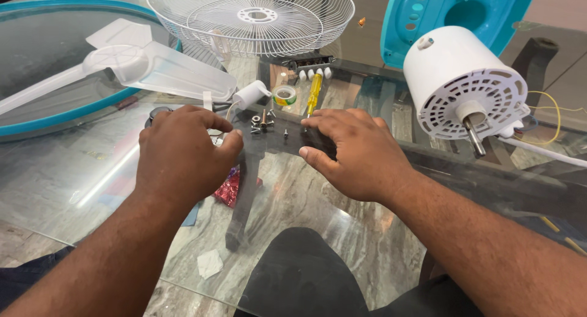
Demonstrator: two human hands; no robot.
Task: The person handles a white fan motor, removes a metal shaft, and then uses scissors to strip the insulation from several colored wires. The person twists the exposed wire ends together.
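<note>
Hardware lies loose in the middle of the frame: a small cluster of screws and nuts [263, 120] sits straight on the glass bench [342, 231], in no tray or dish. The wire fan guard [251, 17] at the top centre, bowl-shaped, holds nothing.

The left hand [183, 152] rests left of centre, fingers curled loosely with the thumb tip pointing toward the cluster; whether it pinches anything I cannot tell. The right hand [358, 149] lies right of centre, fingers bent down onto the glass, grasping nothing visible. The screws lie between the two hands, just above their fingertips, near both and touching neither.

Just beyond the screws are a white cylindrical capacitor [251, 94], a small roll of tape [285, 95] and a yellow-handled screwdriver [314, 92]. The translucent fan blade [128, 63] lies at the upper left over a teal-rimmed guard [36, 124]. The white motor housing [461, 84] with its steel shaft stands at the upper right, in front of a teal casing [446, 14]. A red foil scrap [229, 188] shows under the left hand.
</note>
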